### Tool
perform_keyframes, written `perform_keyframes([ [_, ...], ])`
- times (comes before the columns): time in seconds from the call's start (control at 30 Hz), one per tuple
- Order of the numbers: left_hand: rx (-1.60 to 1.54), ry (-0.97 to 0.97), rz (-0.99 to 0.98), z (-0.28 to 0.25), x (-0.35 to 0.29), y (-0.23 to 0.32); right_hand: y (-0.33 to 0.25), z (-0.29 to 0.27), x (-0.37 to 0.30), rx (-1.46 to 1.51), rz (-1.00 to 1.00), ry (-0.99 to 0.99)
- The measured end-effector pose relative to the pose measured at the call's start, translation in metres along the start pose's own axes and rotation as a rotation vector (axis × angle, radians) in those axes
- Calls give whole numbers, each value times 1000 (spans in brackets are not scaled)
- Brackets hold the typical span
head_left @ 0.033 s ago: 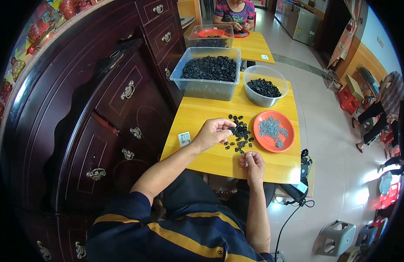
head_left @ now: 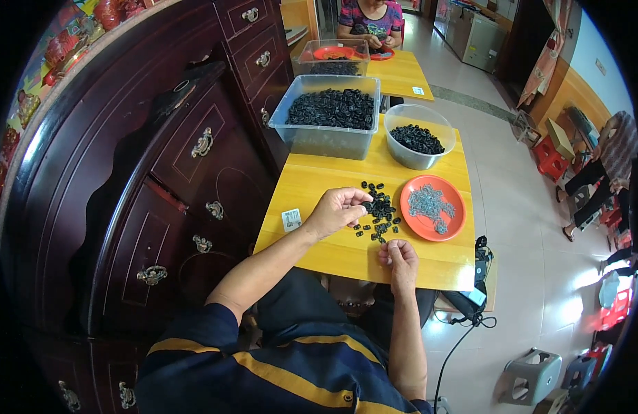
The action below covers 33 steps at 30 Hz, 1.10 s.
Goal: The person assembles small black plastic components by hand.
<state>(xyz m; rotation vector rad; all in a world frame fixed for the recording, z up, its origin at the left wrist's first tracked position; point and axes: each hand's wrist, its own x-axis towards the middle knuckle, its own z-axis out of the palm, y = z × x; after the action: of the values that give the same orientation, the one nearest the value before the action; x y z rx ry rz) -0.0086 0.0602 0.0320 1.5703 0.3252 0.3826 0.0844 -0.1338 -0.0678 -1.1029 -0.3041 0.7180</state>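
My left hand [head_left: 338,211] is over the table at the left edge of a loose pile of small black oval parts [head_left: 381,207]. Its thumb and fingertips are brought together at the pile; whatever is between them is too small to tell. Nearer to me, below the pile, my right hand [head_left: 399,259] has its fingers curled and the thumb pressed against them. What this pinch holds, if anything, is hidden. An orange-red plate [head_left: 413,230] stands right of the pile, bearing a heap of small silvery metal pieces [head_left: 430,203].
Behind the pile stand a clear rectangular tub [head_left: 326,145] and a round clear bowl [head_left: 414,160], both holding black parts. A dark wooden cabinet [head_left: 215,172] borders the left. Another person [head_left: 371,24] sits at the far table [head_left: 401,72]. A grey stool [head_left: 533,375] stands on the floor.
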Motion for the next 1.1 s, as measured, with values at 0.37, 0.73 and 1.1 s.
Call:
perform_keyframes([
  [0.37,521,-637,-269,-24,-6,-24,-1,1,-3,-28,2,13],
  [0.73,383,218,275,-81,79,38,-2,2,-1,-23,4,25],
  [1.1,936,31,276,-17,17,-74,-3,3,-3,-33,14,24],
])
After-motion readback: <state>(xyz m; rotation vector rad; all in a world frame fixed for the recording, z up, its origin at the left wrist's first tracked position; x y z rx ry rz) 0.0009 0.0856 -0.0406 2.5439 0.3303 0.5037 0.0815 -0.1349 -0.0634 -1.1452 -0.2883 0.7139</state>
